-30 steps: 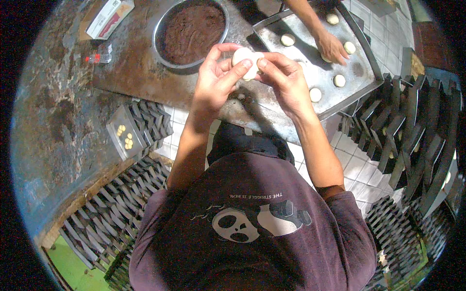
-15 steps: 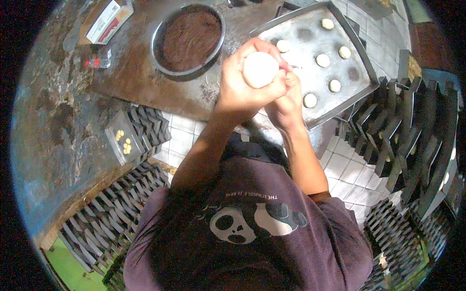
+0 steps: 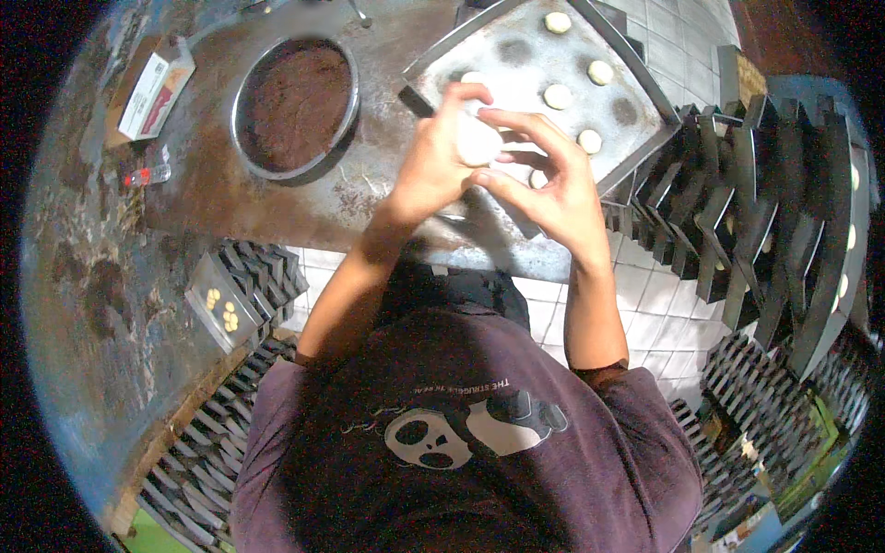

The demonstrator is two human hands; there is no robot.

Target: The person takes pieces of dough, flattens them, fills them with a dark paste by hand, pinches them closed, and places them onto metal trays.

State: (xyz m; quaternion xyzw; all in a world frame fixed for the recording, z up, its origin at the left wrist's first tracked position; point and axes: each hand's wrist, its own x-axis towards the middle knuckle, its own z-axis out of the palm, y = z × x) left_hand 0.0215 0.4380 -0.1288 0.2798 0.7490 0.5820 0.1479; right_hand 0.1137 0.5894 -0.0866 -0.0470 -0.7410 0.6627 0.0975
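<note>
A smooth white dough ball [image 3: 477, 141] sits between my two hands, over the near left part of the baking tray [image 3: 572, 53]. My left hand [image 3: 429, 157] cups its left side with bent fingers. From the right, my right hand [image 3: 551, 175] curves around it, with the thumb and index fingertips at the dough's edge and the other fingers spread behind. Pale round dough pieces rest apart on the tray, among them one piece [image 3: 558, 96] in the middle and another [image 3: 589, 141] nearer me. My hands partly hide two more.
A round metal pan [image 3: 286, 174] filled with dark brown crumbly filling [image 3: 300, 106] stands left of the tray. Farther left are an open carton [image 3: 152, 97] and a small bottle [image 3: 149, 175] lying down. Stacked dark trays [image 3: 737, 212] rise at the right; others stand lower left.
My hands have moved apart somewhat from a tight squeeze around the dough. The right fingers have spread, and the dough shows lower and slightly left. The view has shifted, moving tray and pan leftward.
</note>
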